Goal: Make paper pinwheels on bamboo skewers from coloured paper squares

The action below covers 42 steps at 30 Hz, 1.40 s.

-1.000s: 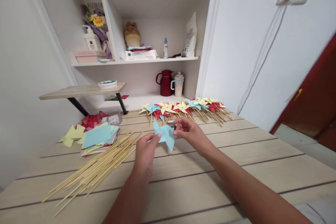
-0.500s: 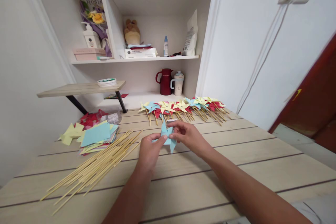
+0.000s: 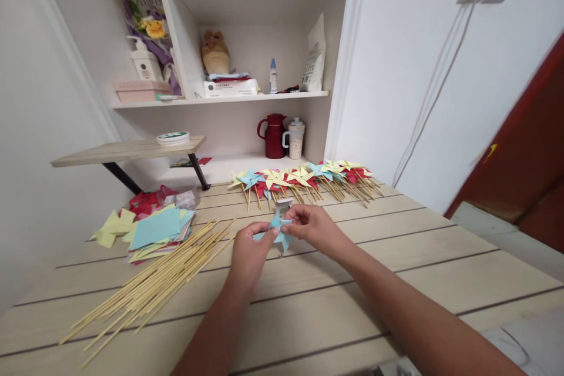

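My left hand (image 3: 247,252) and my right hand (image 3: 314,227) both pinch a light blue paper pinwheel (image 3: 279,231) just above the wooden table (image 3: 396,258). Its flaps are folded in toward the middle between my fingertips. A small pale object (image 3: 283,204) sits on the table just behind the pinwheel. To the left lies a loose pile of bamboo skewers (image 3: 158,282). A stack of coloured paper squares (image 3: 156,230) rests beyond the skewers.
A row of finished pinwheels on sticks (image 3: 304,179) lies along the table's far edge. Red and yellow paper scraps (image 3: 132,211) sit at the far left. Behind are white shelves (image 3: 247,97), a red jug (image 3: 274,136), a mug (image 3: 294,138), and a small raised board (image 3: 127,151).
The blue paper went from a wide, open shape to a smaller folded one as my hands brought its flaps together. Both hands shifted slightly down and nearer each other.
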Each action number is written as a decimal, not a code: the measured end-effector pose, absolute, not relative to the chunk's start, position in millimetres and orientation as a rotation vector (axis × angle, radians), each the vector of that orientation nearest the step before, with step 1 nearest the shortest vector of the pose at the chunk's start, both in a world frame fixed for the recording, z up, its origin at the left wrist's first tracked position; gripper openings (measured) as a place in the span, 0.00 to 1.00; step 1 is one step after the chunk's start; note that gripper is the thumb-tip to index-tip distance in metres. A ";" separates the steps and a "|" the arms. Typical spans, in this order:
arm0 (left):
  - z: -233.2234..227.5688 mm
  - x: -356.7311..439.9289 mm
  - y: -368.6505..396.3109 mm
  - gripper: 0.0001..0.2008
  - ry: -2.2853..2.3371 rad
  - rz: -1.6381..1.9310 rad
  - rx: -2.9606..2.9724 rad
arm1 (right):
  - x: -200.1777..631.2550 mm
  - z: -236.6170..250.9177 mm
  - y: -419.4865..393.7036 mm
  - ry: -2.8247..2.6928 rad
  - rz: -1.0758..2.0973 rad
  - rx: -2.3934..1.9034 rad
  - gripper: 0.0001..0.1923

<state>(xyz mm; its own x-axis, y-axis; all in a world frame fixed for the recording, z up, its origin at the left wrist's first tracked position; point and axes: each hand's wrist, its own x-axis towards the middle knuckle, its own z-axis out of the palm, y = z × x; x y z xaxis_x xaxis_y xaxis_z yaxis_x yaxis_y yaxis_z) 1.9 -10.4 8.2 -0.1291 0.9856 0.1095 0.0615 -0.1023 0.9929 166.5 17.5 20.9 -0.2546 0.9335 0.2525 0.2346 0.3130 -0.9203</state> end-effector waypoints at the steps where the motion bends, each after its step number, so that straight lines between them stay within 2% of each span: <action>1: 8.2 2.1 -9.9 0.10 1.304 1.355 1.294 | 166.9 22.0 16.9 -1.700 0.998 -1.073 0.07; 13: 4.1 4.6 -7.7 0.04 1.325 1.426 1.692 | 169.2 23.0 16.6 -1.776 0.895 -1.085 0.05; 27: 10.7 5.8 -9.5 0.02 1.308 1.548 1.705 | 170.3 21.1 16.6 -1.832 0.838 -1.066 0.07; 31: 12.2 5.4 -8.5 0.02 1.297 1.571 1.528 | 168.9 20.6 18.5 -1.760 0.851 -1.011 0.08; 35: 11.1 -0.7 -6.5 0.11 1.254 1.536 1.153 | 171.7 21.9 21.5 -1.620 0.740 -0.948 0.16; 37: 10.2 -4.3 -5.5 0.13 1.209 1.542 1.046 | 173.2 21.7 22.9 -1.551 0.698 -0.961 0.18; 42: 10.3 -6.9 -5.3 0.12 1.095 1.535 0.941 | 169.8 17.8 25.0 -1.369 0.916 -0.974 0.27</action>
<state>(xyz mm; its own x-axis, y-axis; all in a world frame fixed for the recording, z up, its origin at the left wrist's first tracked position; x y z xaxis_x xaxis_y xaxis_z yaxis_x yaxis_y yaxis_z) -6.9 -5.3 10.3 -0.2095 0.9768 0.0448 -0.2758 -0.1030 0.9557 169.8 25.0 17.8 0.0100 0.9374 0.3481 0.0353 0.3476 -0.9370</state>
